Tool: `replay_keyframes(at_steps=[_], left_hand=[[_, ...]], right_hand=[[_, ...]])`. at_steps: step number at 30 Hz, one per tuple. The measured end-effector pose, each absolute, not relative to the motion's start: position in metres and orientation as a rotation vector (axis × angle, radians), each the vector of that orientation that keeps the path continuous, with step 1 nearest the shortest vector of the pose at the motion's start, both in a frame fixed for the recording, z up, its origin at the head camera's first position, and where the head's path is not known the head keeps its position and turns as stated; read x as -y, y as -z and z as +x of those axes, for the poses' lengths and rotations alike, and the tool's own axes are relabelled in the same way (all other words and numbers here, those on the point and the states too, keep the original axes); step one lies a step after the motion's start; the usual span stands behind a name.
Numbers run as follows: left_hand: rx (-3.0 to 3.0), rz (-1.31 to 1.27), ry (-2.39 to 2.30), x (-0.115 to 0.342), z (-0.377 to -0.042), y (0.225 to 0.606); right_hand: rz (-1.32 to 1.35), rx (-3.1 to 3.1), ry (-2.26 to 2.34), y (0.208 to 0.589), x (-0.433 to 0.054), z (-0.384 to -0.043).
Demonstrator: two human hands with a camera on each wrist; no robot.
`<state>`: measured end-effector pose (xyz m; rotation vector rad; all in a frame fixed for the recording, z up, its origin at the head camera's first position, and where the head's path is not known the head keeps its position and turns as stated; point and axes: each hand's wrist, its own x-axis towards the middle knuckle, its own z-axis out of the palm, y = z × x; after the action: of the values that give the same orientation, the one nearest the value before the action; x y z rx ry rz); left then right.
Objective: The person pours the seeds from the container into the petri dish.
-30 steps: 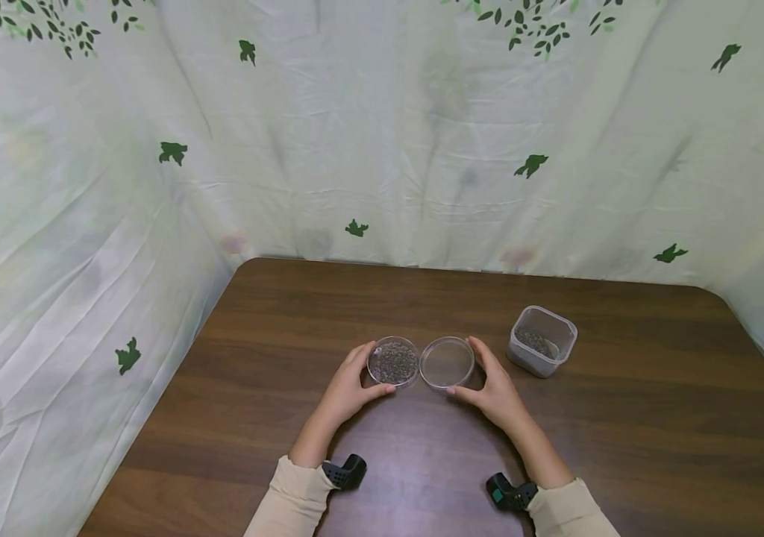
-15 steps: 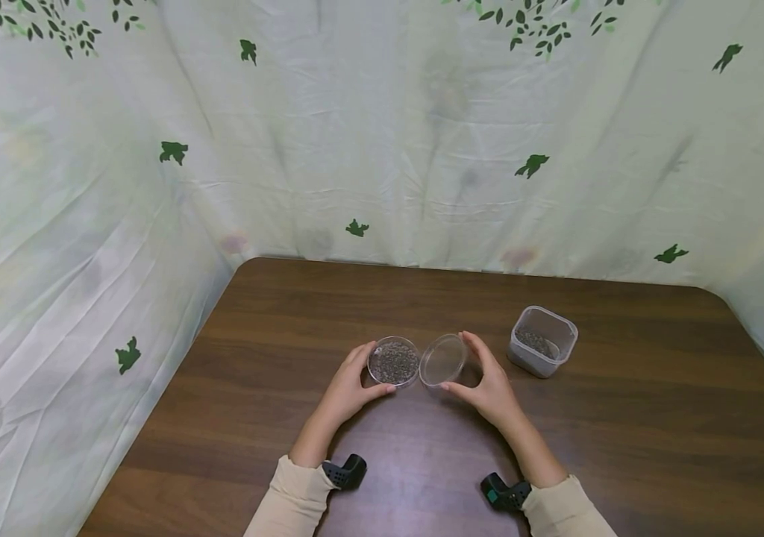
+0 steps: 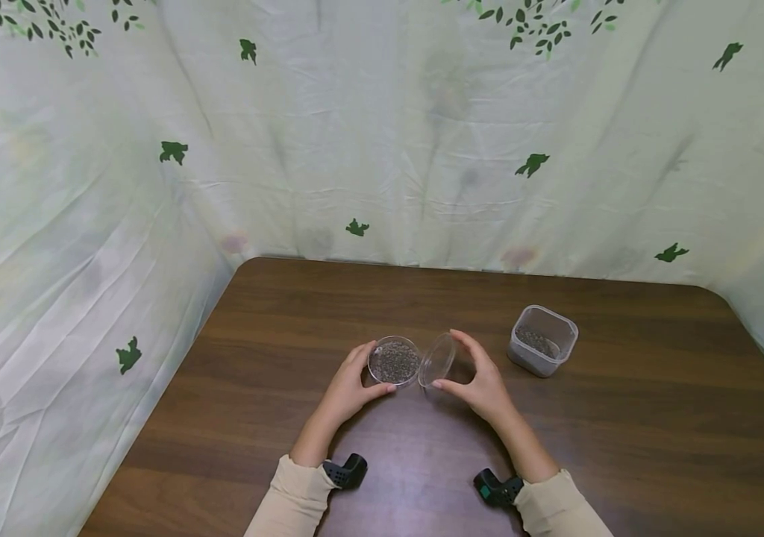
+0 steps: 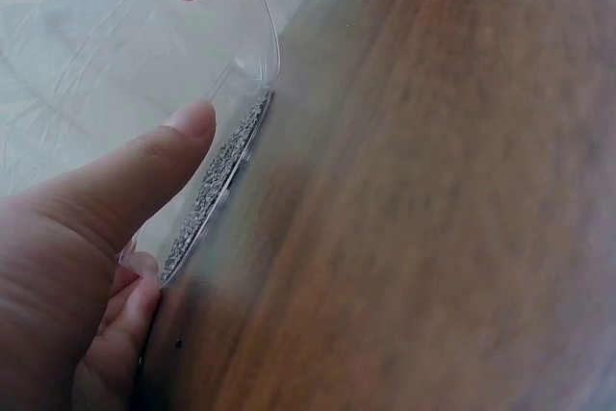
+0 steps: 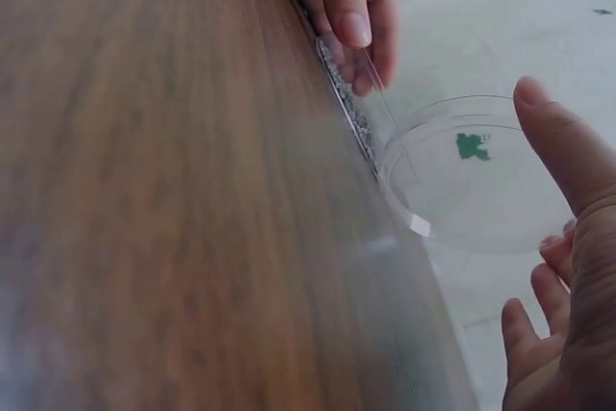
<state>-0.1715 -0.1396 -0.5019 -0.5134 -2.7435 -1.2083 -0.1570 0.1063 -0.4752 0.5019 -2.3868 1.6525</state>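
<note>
A clear petri dish (image 3: 394,362) with dark grey granules in it sits flat on the wooden table (image 3: 274,418). My left hand (image 3: 347,388) grips its left side, thumb at the near rim and fingers at the far rim. To its right, my right hand (image 3: 483,384) holds the clear round lid (image 3: 437,362) between thumb and fingers. The lid (image 5: 481,175) is steeply tilted, its right side raised and its lower left edge by the dish's right rim. In the left wrist view the granules (image 4: 217,185) form a thin layer behind the thumb.
A clear square plastic tub (image 3: 535,364), holding some of the same dark granules, stands to the right behind my right hand. One dark speck (image 4: 178,343) lies on the table near the dish. A pale curtain (image 3: 395,134) with green prints hangs behind the table.
My right hand has moved left and tipped the lid up from flat to steeply tilted, its right side rising toward the dish. The left hand and dish have stayed still.
</note>
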Motion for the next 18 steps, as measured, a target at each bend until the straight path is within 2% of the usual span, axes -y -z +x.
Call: replay_keyframes(at_steps=[4,9,18], left_hand=[[2.749,-0.513,1.206,0.140,-0.172,0.502],[2.742,-0.508,1.215,0.140,-0.172,0.502],[2.743,-0.505,1.220,0.140,-0.171,0.501]], right_hand=[[0.494,2.405,-1.671,0.458,-0.101,-0.151],[0.504,2.426,-1.674,0.459,-0.100,-0.156],[0.564,2.415,-1.758,0.496,-0.101,-0.179]])
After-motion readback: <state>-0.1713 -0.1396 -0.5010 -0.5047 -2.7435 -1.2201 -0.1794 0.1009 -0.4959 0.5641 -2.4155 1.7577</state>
